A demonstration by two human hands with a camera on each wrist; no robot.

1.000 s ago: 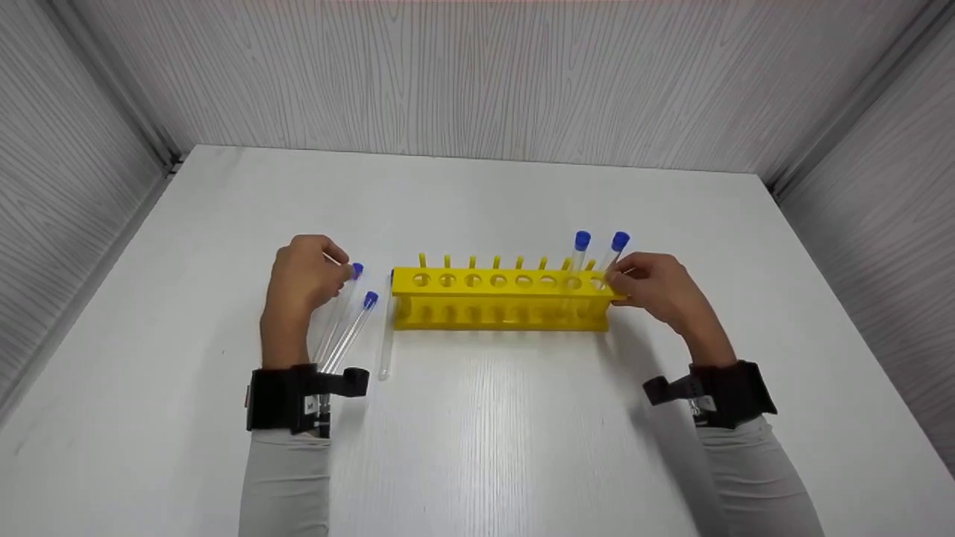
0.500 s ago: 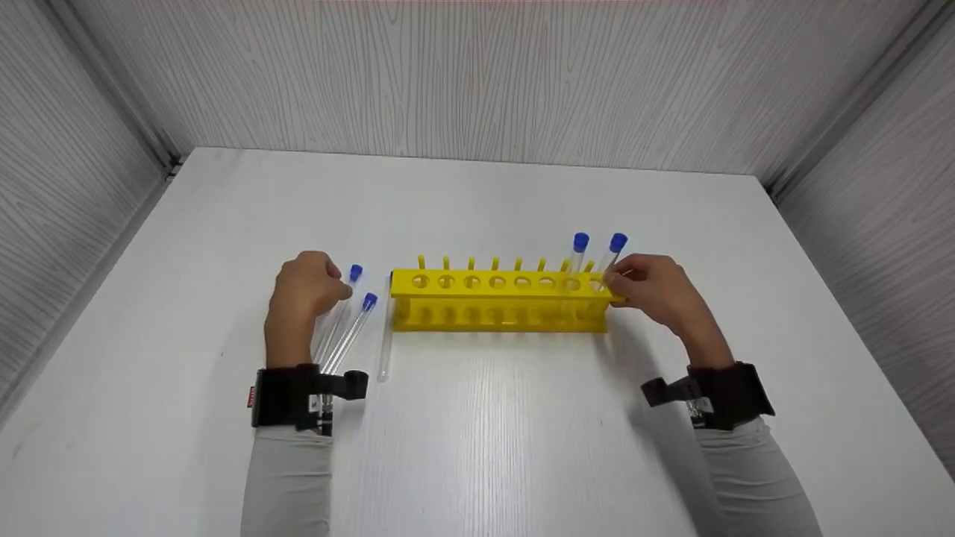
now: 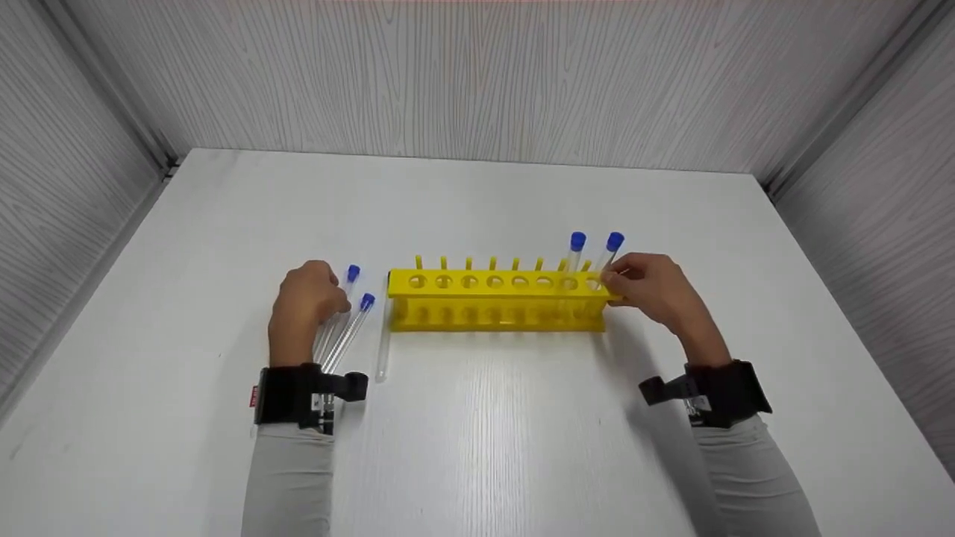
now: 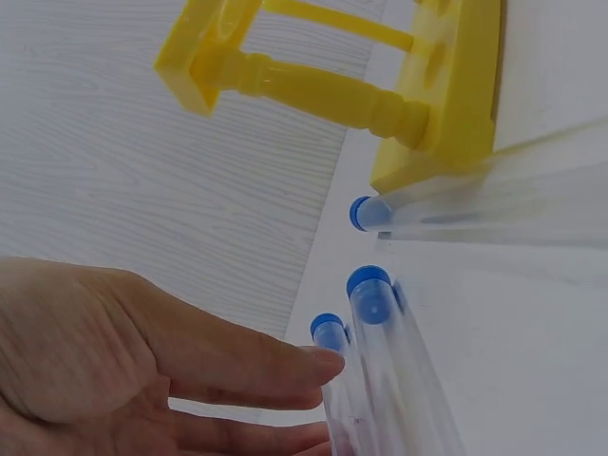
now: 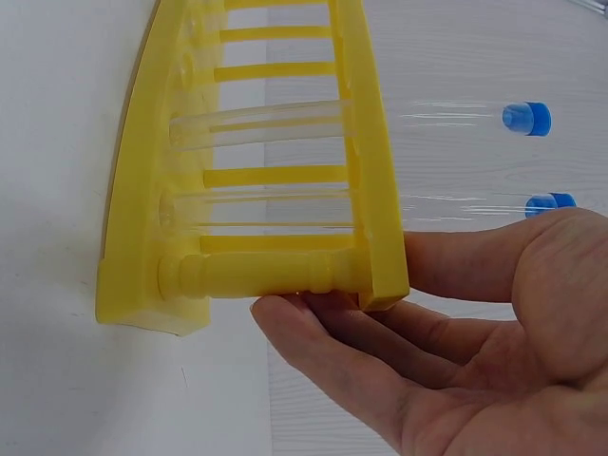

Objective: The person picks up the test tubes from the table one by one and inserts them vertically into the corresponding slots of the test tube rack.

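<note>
A yellow test tube rack (image 3: 481, 293) stands mid-table, its row of holes facing up. My right hand (image 3: 653, 289) grips its right end, thumb on the top bar and fingers under it by the end post. Two clear test tubes with blue caps (image 3: 577, 241) stand in the rack's two rightmost holes; the outer one leans a little right. Left of the rack, my left hand (image 3: 307, 298) pinches a blue-capped test tube (image 4: 330, 334) just below its cap, thumb on one side and fingers on the other. A second capped tube (image 3: 367, 302) lies right beside it.
Another blue-capped tube (image 3: 383, 358) lies along the rack's left end, its cap partly hidden behind the rack in the head view. Short yellow pegs (image 3: 493, 262) stick up along the rack's back. A panel wall (image 3: 477, 82) rises behind the white table (image 3: 477, 447).
My left hand has come down toward me along the tube, away from its cap. The tubes on the table, the rack and my right hand's grip stay as they were.
</note>
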